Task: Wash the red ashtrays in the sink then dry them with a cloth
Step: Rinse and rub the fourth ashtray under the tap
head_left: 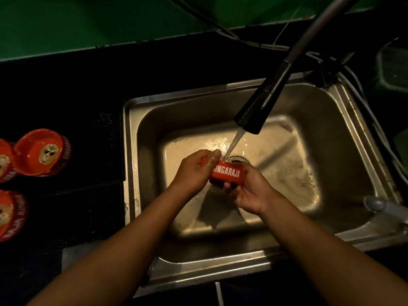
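A red ashtray [227, 174] with white "SINGARAJA" lettering is held on its side over the steel sink [309, 133], its rim under the running water. My left hand [194, 170] grips its left end, with the thumb at the top edge. From below on the right, my right hand [249, 188] cups it. A black faucet spout [262, 102] pours a stream onto it, just above the drain. On the dark counter to the left sit three more red ashtrays: one upright [42, 157], one at the frame edge [5, 162], one lower [12, 215].
The dark counter [66, 96] runs left of and behind the sink, backed by a green wall [88, 23]. Cables [220, 29] cross behind the faucet. A grey handle [384, 206] lies over the sink's right rim. A dim container [393, 69] stands at the far right.
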The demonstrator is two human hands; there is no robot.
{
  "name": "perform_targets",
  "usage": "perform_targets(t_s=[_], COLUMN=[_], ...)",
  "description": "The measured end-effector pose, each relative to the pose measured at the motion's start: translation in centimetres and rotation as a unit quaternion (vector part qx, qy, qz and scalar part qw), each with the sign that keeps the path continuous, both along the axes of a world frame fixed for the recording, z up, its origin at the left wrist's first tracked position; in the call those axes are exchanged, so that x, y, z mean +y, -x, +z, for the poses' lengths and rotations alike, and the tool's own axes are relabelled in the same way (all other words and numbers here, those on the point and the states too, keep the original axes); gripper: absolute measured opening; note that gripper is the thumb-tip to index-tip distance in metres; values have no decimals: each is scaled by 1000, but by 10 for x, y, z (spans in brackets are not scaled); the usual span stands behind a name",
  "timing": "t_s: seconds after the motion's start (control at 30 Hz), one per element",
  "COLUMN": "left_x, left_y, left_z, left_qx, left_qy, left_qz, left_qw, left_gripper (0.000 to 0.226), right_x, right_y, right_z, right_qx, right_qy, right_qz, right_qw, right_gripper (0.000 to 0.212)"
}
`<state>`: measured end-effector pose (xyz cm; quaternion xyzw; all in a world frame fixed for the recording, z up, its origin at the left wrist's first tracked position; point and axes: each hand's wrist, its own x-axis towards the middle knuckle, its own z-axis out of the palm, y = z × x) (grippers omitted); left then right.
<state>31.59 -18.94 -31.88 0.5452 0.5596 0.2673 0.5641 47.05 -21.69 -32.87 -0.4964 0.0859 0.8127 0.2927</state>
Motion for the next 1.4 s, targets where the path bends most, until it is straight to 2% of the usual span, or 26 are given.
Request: perform_targets(t_s=[0.07, 0.17, 0.27, 0.33, 0.4, 0.5, 0.57, 0.67, 0.77, 0.83, 0.87, 0.93, 0.97, 1.07, 1.13, 1.23, 1.3, 1.33, 1.4], left_x=[2, 11, 12, 10, 10, 5, -5, -29, -45, -53, -56, -63, -65, -65, -66, -72, -79, -84, -93], left_y=[0, -5, -4, -2, 1, -2, -10, -17, -5, 12, 23, 41, 51, 77, 97, 129, 151, 162, 182], left_z=[-3, -5, -10, -10, -9, 2, 5, 8, 14, 21, 22, 25, 26, 34, 50, 61, 67, 70, 73], left_qx=[14, -37, -116, -154, -165, -196, -175, -69, -1, 13, -5, -66, -65, 12, 10, -84, -99, -79, -8], left_qy=[-15, 127, 310, 355, 363, 375, 346, 234, 171, 165, 185, 260, 270, 197, 173, 184, 161, 135, 38], left_qz=[45, 181, 237, 237, 214, 171, 135, 26, -57, -26, 23, 142, 171, 133, 121, 134, 159, 167, 156], left_qw=[999, 975, 913, 891, 891, 890, 912, 969, 984, 986, 982, 953, 945, 971, 977, 970, 969, 973, 987], left_gripper=[49, 39, 53, 58, 61, 48, 40, 29, 18, 25, 31, 40, 43, 49, 43, 34, 18, 9, 5], right_x=[0, 3, 8, 10, 9, 0, -11, -32, -52, -63, -67, -73, -76, -77, -74, -65, -58, -56, -51], right_y=[-1, 6, 20, 28, 30, 22, 13, 3, 1, 3, 5, 14, 20, 42, 62, 98, 125, 138, 164], right_z=[-3, -7, -3, -1, -4, -7, -12, -16, -16, -15, -14, -10, -8, -4, 2, 16, 25, 29, 33], right_qx=[5, -73, -197, -255, -244, -168, -172, -208, -218, -202, -193, -187, -191, -232, -257, -301, -337, -362, -421], right_qy=[-29, -101, -186, -194, -166, -94, -61, -40, -32, -27, -31, -42, -43, -58, -77, -154, -232, -278, -375], right_qz=[15, 75, 58, 35, 10, 0, 16, 45, 57, 44, 39, 38, 43, 80, 103, 139, 170, 193, 255], right_qw=[999, 989, 961, 947, 955, 981, 983, 976, 974, 978, 980, 981, 980, 968, 958, 931, 896, 869, 786], right_gripper=[59, 63, 33, 20, 18, 26, 36, 41, 33, 33, 34, 34, 32, 28, 29, 24, 16, 14, 16])
